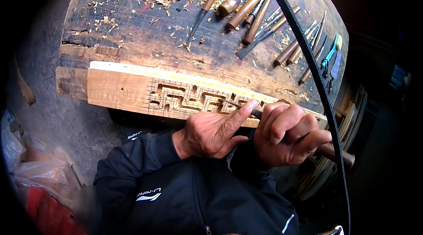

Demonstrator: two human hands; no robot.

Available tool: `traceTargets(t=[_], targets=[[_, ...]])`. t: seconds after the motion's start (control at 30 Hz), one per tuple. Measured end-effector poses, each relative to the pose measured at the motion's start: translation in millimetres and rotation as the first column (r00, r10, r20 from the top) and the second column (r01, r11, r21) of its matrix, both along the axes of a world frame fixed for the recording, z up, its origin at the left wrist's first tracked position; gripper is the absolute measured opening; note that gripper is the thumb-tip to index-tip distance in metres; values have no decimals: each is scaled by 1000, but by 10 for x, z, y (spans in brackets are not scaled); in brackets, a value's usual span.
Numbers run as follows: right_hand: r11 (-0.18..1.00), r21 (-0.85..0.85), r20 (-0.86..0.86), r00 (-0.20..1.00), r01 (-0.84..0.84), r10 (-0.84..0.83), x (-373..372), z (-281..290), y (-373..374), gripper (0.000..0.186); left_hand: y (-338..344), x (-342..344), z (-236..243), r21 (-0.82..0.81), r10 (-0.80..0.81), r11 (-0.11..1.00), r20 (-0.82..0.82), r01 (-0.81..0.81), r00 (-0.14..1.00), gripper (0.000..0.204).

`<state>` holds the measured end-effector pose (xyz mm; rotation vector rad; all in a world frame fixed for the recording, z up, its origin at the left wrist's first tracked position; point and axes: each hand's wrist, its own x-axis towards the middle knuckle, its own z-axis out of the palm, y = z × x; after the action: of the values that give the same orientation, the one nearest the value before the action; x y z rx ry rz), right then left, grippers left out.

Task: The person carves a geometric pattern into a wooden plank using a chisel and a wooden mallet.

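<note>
Right hand point(288, 133) wrapped round chisel point(257, 113) handle — likely for push. Left hand point(213, 133) unclenched, index finger against blade — probably guiding tip over board's point(128, 88) carved grooves.

The board point(118, 86) is smooth, matt wood; the bench point(150, 43) toward 12 o'clock, rough wood. At 1 o'clock, glossy wooden tool handles point(249, 11); at 8, shiny plastic sheeting point(44, 173); at 6, a cloth jacket point(176, 197).
</note>
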<state>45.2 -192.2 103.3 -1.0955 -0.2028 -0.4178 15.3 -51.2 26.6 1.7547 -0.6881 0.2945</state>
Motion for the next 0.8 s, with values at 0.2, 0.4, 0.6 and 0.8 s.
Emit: traceTargets(t=[0.2, 0.4, 0.6, 0.8], targets=[[988, -154, 15, 1000, 21, -19, 25, 60, 58, 63, -13, 8, -29, -47, 33, 998, 33, -32, 999, 84], [910, -410, -53, 997, -67, 50, 52, 210, 144, 61, 26, -9, -52, -115, 11, 993, 7, -10, 1000, 70], [888, -439, -61, 990, -141, 128, 89, 195, 218, 61, -6, -22, -111, -196, 97, 976, 21, -90, 995, 66], [854, -515, 241, 969, 73, 63, 114, -16, 482, 61, 24, -124, -175, -167, 121, 979, 11, -118, 993, 57]])
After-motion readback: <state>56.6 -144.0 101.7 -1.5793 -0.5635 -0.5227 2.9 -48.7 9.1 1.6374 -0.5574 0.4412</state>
